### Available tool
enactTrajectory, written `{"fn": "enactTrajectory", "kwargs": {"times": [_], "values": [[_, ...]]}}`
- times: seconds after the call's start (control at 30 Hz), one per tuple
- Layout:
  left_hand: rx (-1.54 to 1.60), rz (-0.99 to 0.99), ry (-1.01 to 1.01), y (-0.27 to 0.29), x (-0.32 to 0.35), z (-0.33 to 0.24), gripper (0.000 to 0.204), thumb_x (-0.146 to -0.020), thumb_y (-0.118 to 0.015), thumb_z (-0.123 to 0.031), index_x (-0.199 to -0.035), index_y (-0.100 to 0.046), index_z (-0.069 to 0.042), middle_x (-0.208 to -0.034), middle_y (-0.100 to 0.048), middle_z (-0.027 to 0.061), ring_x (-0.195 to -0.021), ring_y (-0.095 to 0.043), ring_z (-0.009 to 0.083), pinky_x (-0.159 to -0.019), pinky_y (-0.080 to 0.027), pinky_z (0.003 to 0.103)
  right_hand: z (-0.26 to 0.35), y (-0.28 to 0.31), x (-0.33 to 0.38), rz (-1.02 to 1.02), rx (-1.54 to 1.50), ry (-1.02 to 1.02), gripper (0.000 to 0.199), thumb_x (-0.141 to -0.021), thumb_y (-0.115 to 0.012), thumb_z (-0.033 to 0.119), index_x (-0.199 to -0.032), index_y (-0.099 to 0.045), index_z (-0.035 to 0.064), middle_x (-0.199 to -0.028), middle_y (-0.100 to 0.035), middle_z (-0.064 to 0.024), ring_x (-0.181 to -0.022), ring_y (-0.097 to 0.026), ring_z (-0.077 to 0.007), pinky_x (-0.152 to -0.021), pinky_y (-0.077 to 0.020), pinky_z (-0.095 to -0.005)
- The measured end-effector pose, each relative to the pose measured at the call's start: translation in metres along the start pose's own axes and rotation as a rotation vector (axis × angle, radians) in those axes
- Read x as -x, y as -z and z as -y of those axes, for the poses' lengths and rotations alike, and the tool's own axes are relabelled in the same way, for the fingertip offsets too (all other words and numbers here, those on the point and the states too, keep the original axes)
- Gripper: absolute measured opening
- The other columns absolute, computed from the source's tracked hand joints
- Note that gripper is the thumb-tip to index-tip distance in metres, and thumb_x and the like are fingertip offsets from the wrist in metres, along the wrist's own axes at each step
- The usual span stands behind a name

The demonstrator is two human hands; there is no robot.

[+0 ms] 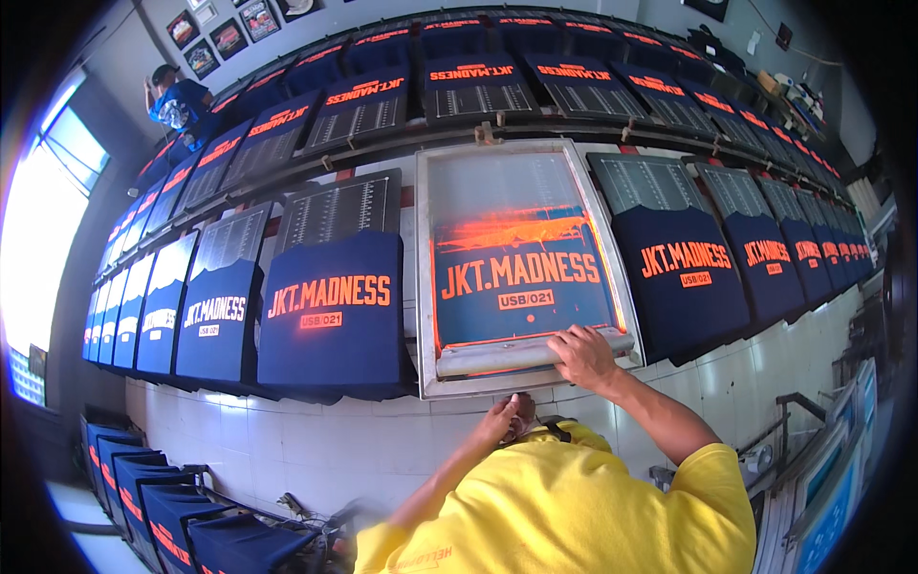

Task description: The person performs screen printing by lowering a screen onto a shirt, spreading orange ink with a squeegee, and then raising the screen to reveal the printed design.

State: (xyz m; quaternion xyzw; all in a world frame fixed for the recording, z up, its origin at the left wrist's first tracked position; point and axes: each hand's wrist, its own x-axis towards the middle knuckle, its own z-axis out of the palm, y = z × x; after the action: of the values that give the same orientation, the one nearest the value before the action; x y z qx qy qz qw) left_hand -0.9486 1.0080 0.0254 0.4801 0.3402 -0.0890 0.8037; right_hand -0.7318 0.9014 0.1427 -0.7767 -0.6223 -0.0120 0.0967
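In front of me a screen printing frame (427, 287) lies over a navy shirt on a board. Its mesh (521, 256) shows orange lettering, with a smeared band of orange ink (512, 231) above it. A long squeegee (497, 358) lies across the near end of the screen. My right hand (583, 358) is closed over the squeegee's right part. Short of the frame's near edge, close to my body, my left hand (499, 421) has its fingers bent together. Whatever is in those fingers, if anything, I cannot make out.
Navy shirts with orange print (330, 301) lie on boards left and right, and more fill the far rows. A metal rail (382, 148) runs behind the frame. More shirts (172, 507) hang at lower left. Blue-framed screens (832, 507) stand at lower right. A person (180, 103) stands far left.
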Motion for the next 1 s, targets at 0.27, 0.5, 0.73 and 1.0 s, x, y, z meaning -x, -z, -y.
{"fn": "enactTrajectory", "kwargs": {"times": [0.27,0.5,0.73,1.0], "values": [[-0.031,0.13,-0.056,0.001,-0.03,0.022,0.051,-0.105,-0.036,-0.049,-0.122,-0.054,-0.004,-0.093,-0.063,0.0081,-0.063,-0.051,0.0126,-0.053,-0.043,0.028,-0.057,-0.004,-0.055,-0.184,-0.005,0.027,0.03,-0.072,-0.071,0.016,-0.101,-0.062,0.0113,-0.091,-0.066,-0.0041,-0.09,-0.062,-0.0248,-0.079,-0.0484,-0.0404],[-0.401,-0.112,-0.356,-0.016,-0.018,0.005,0.059,-0.106,-0.033,-0.048,-0.075,-0.055,-0.003,-0.06,-0.047,0.0029,-0.058,-0.043,0.0167,-0.056,-0.038,0.035,-0.132,-0.007,-0.155,-0.234,-0.02,-0.009,0.027,-0.073,-0.075,0.016,-0.096,-0.061,0.0085,-0.089,-0.067,-0.0081,-0.087,-0.064,-0.0299,-0.078,-0.0497,-0.0442],[-0.308,-0.156,-0.218,-0.021,-0.011,0.003,0.058,-0.106,-0.037,-0.047,-0.072,-0.053,-0.002,-0.06,-0.047,0.0049,-0.059,-0.042,0.0168,-0.056,-0.038,0.037,-0.168,-0.014,-0.198,-0.176,0.025,-0.021,0.034,-0.074,-0.076,0.02,-0.104,-0.062,0.0084,-0.099,-0.07,-0.0099,-0.094,-0.066,-0.0323,-0.08,-0.0518,-0.0447],[-0.282,-0.16,-0.177,-0.018,-0.011,0.007,0.056,-0.105,-0.041,-0.047,-0.075,-0.053,-0.001,-0.062,-0.048,0.0042,-0.061,-0.041,0.015,-0.055,-0.037,0.037,-0.137,0.006,-0.201,-0.001,-0.103,-0.098,0.032,-0.075,-0.075,0.02,-0.101,-0.065,0.0058,-0.085,-0.07,-0.0157,-0.087,-0.067,-0.037,-0.076,-0.0513,-0.0485]]}}
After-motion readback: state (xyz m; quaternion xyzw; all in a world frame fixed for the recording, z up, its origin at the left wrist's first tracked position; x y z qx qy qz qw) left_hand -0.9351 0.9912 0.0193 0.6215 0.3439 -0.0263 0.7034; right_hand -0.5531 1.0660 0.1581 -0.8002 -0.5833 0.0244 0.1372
